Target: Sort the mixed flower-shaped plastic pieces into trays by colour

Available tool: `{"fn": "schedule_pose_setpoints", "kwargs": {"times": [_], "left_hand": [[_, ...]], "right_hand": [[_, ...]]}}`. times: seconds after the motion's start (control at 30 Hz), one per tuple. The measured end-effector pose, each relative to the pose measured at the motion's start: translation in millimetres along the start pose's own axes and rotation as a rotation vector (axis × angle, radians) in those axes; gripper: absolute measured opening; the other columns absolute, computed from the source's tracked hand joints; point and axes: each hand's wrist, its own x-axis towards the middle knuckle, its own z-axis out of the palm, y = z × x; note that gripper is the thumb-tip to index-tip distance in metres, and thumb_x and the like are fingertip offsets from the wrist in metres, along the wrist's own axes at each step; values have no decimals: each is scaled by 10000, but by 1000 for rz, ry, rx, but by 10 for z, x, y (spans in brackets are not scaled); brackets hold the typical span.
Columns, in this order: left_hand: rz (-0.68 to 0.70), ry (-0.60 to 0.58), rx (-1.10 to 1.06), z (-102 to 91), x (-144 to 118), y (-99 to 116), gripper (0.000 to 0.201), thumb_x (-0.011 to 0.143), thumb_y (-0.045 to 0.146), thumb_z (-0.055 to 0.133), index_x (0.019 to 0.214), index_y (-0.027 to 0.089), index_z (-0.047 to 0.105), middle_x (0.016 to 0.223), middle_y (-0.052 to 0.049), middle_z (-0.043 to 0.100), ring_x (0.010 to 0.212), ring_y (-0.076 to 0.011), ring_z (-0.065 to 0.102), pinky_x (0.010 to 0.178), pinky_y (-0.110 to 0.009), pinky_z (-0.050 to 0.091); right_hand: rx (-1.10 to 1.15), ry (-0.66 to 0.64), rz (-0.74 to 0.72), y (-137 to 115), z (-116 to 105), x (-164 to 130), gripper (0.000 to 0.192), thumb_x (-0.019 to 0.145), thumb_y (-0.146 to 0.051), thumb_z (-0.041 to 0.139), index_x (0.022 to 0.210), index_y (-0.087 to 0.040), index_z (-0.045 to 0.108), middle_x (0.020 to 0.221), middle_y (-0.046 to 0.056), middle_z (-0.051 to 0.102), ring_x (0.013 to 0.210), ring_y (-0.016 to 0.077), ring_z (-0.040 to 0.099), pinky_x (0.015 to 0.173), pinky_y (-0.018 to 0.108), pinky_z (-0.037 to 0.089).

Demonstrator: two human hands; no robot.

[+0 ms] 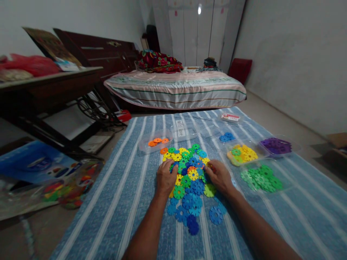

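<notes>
A loose pile of flower-shaped plastic interlocking discs [185,181] in blue, green, yellow and orange lies on the striped cloth. At the pile's left edge is my left hand [166,177], its fingers curled with dark blue and green discs at the thumb and fingertips. Opposite it, my right hand [219,176] bends its fingers in at the right edge, close to blue and orange discs. What exactly either hand pinches is hidden by the fingers and the crowded pieces. Nearer me, a blue disc [216,215] lies beside the pile, and a dark blue disc [193,227] sits at its near end.
Clear plastic boxes hold orange discs [156,142], yellow discs [246,153], green discs [264,178], purple discs [276,145] and blue discs [227,137]. A box with a paper label [180,129] stands behind the pile. Beyond the striped cloth [108,216] is a bed [176,90].
</notes>
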Motion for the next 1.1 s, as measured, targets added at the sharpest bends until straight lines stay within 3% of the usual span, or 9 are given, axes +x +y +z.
{"fn": "schedule_pose_setpoints", "kwargs": {"times": [0.3, 0.47, 0.6, 0.77, 0.97, 1.1], "left_hand": [[115, -16, 34, 68, -162, 197, 197, 856, 297, 537, 973, 199, 661, 1133, -107, 690, 1115, -252, 617, 1006, -462, 479], [186, -59, 29, 107, -353, 375, 192, 849, 247, 546, 995, 214, 666, 1163, -104, 689, 1154, -265, 600, 1008, -513, 465], [225, -129, 29, 84, -499, 528, 215, 862, 262, 549, 1041, 237, 665, 1191, -102, 683, 1170, -273, 596, 1021, -563, 437], [284, -168, -22, 9, -619, 689, 214, 877, 267, 544, 1048, 243, 669, 1183, -98, 686, 1163, -270, 604, 998, -529, 470], [303, -142, -87, -58, -606, 748, 168, 894, 258, 531, 973, 227, 675, 931, -72, 731, 913, -211, 680, 840, -407, 559], [301, -73, -36, -20, -594, 682, 214, 871, 270, 565, 1056, 210, 654, 1019, -111, 717, 972, -236, 673, 848, -411, 570]], "right_hand": [[332, 37, 154, -36, -18, -15, 302, 890, -443, 521, 904, -185, 677, 941, 84, 677, 855, 223, 628, 777, 348, 504], [486, 46, 165, -41, -31, 6, 335, 905, -469, 527, 960, -189, 705, 998, 86, 684, 931, 231, 640, 860, 384, 509], [522, 56, 169, -50, -62, 7, 348, 908, -487, 531, 934, -188, 707, 947, 74, 697, 879, 228, 649, 822, 375, 521], [368, 76, 101, -13, -145, 9, 319, 932, -417, 481, 831, -190, 680, 769, 37, 669, 699, 182, 618, 673, 293, 488], [-107, 97, -70, 139, -154, 26, 300, 924, -300, 419, 754, -190, 640, 743, 72, 634, 712, 205, 578, 681, 309, 429], [-272, 86, -94, 202, -148, 24, 289, 904, -259, 427, 726, -173, 637, 692, 92, 601, 699, 224, 553, 663, 327, 398]]}}
